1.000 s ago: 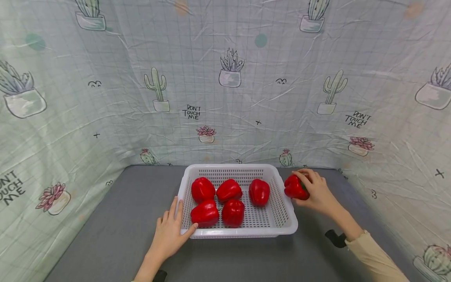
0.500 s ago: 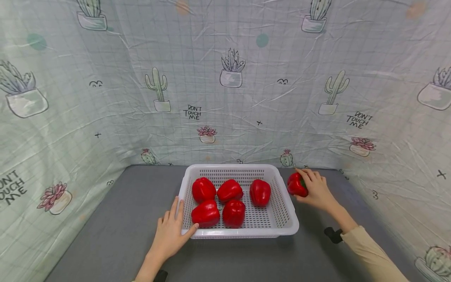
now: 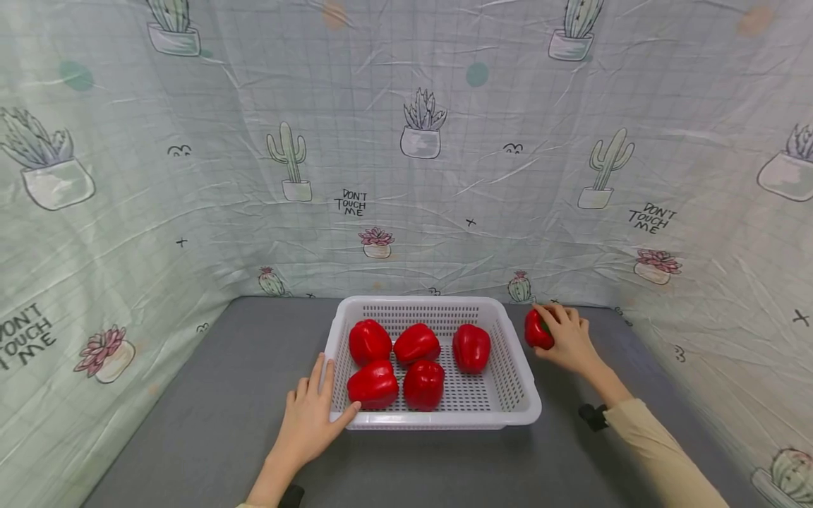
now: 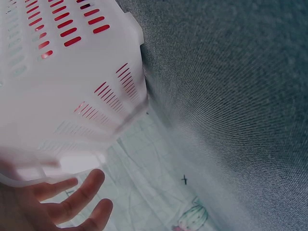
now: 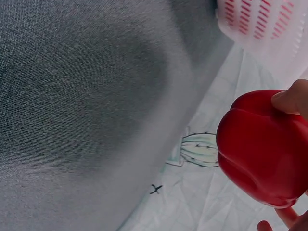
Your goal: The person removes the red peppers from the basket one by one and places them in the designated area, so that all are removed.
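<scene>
My right hand (image 3: 571, 342) grips a red bell pepper (image 3: 538, 330) just to the right of the white basket (image 3: 444, 421). In the right wrist view the bell pepper (image 5: 262, 149) hangs apart from the table surface, with the thumb on one side and fingertips on the other. Its green stem end faces the palm. At the basket's front left corner my left hand (image 3: 310, 418) rests on the rim, fingers straight along the left side and thumb at the front edge. Several more red bell peppers (image 3: 424, 384) lie inside the basket, most toward its left, one (image 3: 471, 348) right of centre.
A grey table (image 3: 444, 469) bears the basket. Pale cactus-print sheeting (image 3: 470, 176) stands close behind it and on both sides. A dark strap or band (image 3: 593, 417) shows at my right wrist.
My right hand has carried the bell pepper slightly right, widening the gap to the basket. The left hand stays at the basket corner. The whole head view has shifted a little.
</scene>
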A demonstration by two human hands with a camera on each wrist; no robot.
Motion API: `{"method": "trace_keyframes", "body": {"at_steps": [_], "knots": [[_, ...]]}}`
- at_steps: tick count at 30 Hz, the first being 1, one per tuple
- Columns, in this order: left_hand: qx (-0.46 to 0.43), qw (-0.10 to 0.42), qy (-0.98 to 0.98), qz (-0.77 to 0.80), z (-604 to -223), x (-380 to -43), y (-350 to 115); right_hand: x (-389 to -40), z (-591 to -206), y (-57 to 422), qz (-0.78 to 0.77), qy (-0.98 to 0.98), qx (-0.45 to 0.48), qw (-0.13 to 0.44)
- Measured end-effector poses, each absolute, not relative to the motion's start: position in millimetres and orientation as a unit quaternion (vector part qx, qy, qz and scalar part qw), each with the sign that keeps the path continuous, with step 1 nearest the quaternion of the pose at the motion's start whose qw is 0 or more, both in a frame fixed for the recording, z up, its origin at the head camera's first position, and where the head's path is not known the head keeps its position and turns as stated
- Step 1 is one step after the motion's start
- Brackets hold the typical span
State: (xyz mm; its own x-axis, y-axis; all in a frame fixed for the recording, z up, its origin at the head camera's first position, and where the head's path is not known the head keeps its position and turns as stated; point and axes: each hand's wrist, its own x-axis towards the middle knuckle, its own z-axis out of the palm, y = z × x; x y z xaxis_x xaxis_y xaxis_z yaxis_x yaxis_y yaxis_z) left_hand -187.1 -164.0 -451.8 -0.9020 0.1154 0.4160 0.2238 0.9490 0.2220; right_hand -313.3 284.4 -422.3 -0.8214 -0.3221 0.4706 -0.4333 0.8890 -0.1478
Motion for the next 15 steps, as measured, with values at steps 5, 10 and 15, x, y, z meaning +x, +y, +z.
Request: {"method": "trace_keyframes", "body": {"at_steps": [5,10,15], "knots": [[-0.088,0.204,-0.966,-0.133,-452,-187,-164,-319,-427,287,0.137,-0.952,0.184,0.202],[-0.087,0.202,-0.966,-0.134,-452,-187,-164,-327,-433,289,0.130,-0.958,0.170,0.191],[-0.087,0.201,-0.967,-0.133,-451,-187,-163,-334,-438,291,0.119,-0.966,0.162,0.164]]}}
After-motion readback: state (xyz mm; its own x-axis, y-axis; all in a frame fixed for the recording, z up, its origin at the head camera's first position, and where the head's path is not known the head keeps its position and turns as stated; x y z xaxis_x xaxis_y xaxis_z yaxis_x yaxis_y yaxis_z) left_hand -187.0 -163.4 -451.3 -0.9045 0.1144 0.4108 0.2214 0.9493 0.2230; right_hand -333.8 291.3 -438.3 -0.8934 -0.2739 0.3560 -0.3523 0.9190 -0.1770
